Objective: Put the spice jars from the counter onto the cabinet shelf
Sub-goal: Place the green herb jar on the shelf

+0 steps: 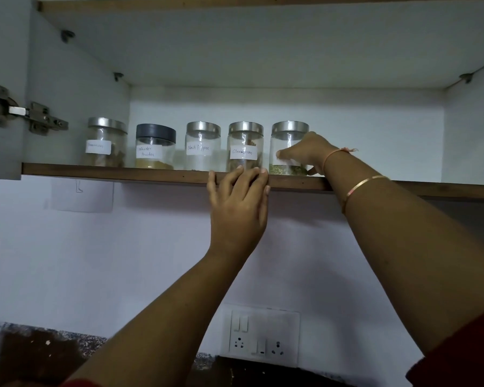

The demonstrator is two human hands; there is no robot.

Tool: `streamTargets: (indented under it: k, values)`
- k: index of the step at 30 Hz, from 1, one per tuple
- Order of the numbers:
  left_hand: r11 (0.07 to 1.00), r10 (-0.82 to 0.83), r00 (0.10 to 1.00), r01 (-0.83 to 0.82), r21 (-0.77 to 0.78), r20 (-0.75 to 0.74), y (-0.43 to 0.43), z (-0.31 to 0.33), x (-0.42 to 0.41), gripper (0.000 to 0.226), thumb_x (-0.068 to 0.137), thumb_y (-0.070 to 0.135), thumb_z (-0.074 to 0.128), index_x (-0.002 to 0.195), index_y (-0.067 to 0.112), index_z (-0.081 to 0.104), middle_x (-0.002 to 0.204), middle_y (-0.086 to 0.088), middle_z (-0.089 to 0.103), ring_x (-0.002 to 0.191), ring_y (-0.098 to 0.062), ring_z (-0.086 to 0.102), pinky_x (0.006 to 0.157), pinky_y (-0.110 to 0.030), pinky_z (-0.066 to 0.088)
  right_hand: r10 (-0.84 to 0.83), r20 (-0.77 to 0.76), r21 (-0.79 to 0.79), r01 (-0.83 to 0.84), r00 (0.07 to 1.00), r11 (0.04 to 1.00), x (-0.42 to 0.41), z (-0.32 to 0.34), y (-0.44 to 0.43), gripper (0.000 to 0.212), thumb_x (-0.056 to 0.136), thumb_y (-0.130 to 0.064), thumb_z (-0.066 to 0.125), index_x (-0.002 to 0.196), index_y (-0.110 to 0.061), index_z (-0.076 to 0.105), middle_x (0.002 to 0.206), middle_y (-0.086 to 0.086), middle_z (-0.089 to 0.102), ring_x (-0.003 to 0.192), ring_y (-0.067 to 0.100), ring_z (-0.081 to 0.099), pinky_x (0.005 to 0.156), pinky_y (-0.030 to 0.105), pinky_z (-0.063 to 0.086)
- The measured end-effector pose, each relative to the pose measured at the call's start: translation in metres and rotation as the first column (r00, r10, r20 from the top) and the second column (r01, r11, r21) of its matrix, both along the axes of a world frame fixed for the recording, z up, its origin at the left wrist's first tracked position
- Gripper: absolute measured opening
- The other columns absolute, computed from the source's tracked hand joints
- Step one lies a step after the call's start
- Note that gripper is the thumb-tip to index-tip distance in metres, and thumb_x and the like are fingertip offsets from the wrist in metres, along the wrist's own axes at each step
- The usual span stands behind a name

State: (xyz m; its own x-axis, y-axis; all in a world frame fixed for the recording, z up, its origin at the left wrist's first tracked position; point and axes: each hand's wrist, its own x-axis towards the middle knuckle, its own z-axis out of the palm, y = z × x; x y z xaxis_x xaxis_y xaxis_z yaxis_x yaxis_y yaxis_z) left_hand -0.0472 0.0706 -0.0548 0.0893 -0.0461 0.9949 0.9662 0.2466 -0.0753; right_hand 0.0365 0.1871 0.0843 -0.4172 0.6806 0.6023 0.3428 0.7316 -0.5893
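Several glass spice jars stand in a row on the cabinet shelf (109, 172). From the left: a steel-lidded jar (104, 142), a dark-lidded coriander powder jar (155, 146), a black pepper jar (202, 146), a cinnamon jar (245, 146) and a rightmost jar (287, 141) with green flakes at its bottom. My right hand (308, 152) grips the rightmost jar from its right side, thumb across the label. My left hand (238, 202) rests with straight fingers on the shelf's front edge, fingertips touching the base of the cinnamon jar.
The cabinet door's hinge (25, 113) sits at the left wall. Shelf space lies right of the row (389, 163). A switch and socket plate (260, 335) is on the wall below. A dark speckled counter edge (39, 347) shows at the bottom left.
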Motion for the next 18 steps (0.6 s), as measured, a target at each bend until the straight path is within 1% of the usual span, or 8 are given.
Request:
streamTargets:
  k: [2,6,7,9,11,13,15,18]
  values:
    - [1.000,0.006,1.000,-0.006,0.003,-0.006,0.000,0.000,-0.001,0.028,0.090,0.019,0.054,0.112,0.011,0.069,0.113,-0.005,0.068,0.111,-0.029,0.060,0.102,-0.063,0.033,-0.029,-0.004,-0.008,0.029,1.000,1.000,-0.002,-0.003,0.001,0.072,0.079,-0.033,0.072,0.136,-0.003,0.039,0.134,0.012,0.050,0.116,0.026,0.051,0.090,0.032,0.045]
    - [1.000,-0.012,1.000,0.012,0.005,0.007,-0.001,0.000,0.002,0.028,0.089,0.016,0.056,0.113,0.010,0.068,0.114,-0.006,0.068,0.112,-0.030,0.060,0.103,-0.065,0.031,0.008,0.097,-0.114,0.003,0.995,0.993,0.002,-0.002,-0.006,0.120,0.074,-0.043,0.075,0.150,-0.002,-0.009,0.159,0.014,0.013,0.142,0.034,0.026,0.114,0.045,0.030]
    - [1.000,-0.017,1.000,0.017,0.001,0.015,-0.002,0.000,0.004,0.028,0.088,0.015,0.057,0.113,0.010,0.068,0.114,-0.006,0.067,0.112,-0.030,0.059,0.103,-0.065,0.030,-0.012,0.147,-0.131,0.032,0.989,0.991,0.004,-0.002,-0.010,0.119,0.076,-0.043,0.074,0.150,-0.002,-0.010,0.159,0.015,0.009,0.143,0.034,0.023,0.115,0.046,0.028]
    - [1.000,-0.019,0.999,0.020,-0.021,0.036,-0.004,-0.001,0.007,0.029,0.088,0.013,0.061,0.115,0.009,0.067,0.116,-0.007,0.066,0.114,-0.031,0.058,0.105,-0.064,0.028,-0.035,0.229,-0.141,0.068,0.973,0.988,0.010,-0.001,-0.018,0.093,0.080,-0.036,0.071,0.149,-0.004,0.019,0.153,0.017,0.025,0.140,0.033,0.030,0.114,0.044,0.031]
    - [0.998,-0.008,0.998,0.012,-0.059,0.058,-0.008,-0.001,0.010,0.032,0.086,0.011,0.063,0.118,0.008,0.065,0.119,-0.008,0.065,0.117,-0.031,0.056,0.105,-0.064,0.027,-0.019,0.256,-0.106,0.047,0.966,0.993,0.016,-0.004,-0.028,0.045,0.084,-0.024,0.065,0.121,-0.003,0.052,0.124,0.013,0.050,0.118,0.029,0.051,0.098,0.036,0.044]
    - [0.993,0.016,0.998,-0.008,-0.116,0.068,-0.013,-0.001,0.013,0.038,0.083,0.006,0.063,0.121,0.007,0.063,0.122,-0.009,0.063,0.120,-0.032,0.054,0.105,-0.064,0.027,-0.052,0.228,-0.019,0.058,0.972,0.998,0.022,-0.011,-0.038,0.011,0.085,-0.016,0.059,0.084,-0.007,0.055,0.096,0.010,0.054,0.092,0.026,0.053,0.071,0.028,0.045]
    - [0.978,0.053,0.996,-0.036,-0.207,0.077,-0.019,0.000,0.014,0.046,0.083,0.003,0.058,0.128,0.007,0.057,0.128,-0.010,0.059,0.126,-0.032,0.049,0.108,-0.063,0.022,-0.122,0.162,0.116,0.103,0.979,0.988,0.024,-0.022,-0.042,0.024,0.086,-0.016,0.053,0.065,-0.012,0.043,0.078,0.007,0.050,0.083,0.025,0.049,0.058,0.025,0.037]
    - [0.915,0.129,0.988,-0.083,-0.395,0.091,-0.031,0.003,0.013,0.056,0.089,0.008,0.045,0.144,0.013,0.036,0.146,-0.005,0.041,0.139,-0.026,0.029,0.114,-0.057,0.007,-0.201,0.045,0.278,0.181,0.979,0.943,0.027,-0.046,-0.058,0.030,0.085,-0.019,0.050,0.058,-0.016,0.038,0.063,0.001,0.044,0.074,0.027,0.048,0.050,0.025,0.027]
